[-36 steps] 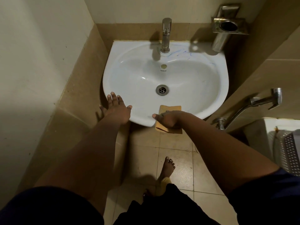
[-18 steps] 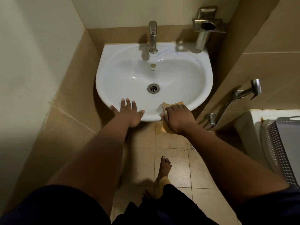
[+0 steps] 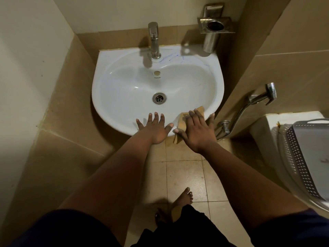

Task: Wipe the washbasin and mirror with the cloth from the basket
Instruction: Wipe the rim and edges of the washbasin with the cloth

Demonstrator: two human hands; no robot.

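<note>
From the head view, a tan cloth point(image 3: 183, 120) lies folded over the front right rim of the white washbasin point(image 3: 124, 97), mostly covered by the right hand point(image 3: 195, 130), whose spread, straight fingers press it flat. The left hand point(image 3: 154, 129) rests just beside it on the rim, fingers splayed. A grey perforated basket point(image 3: 302, 157) sits at right, cut off by the edge, its contents hidden.
</note>
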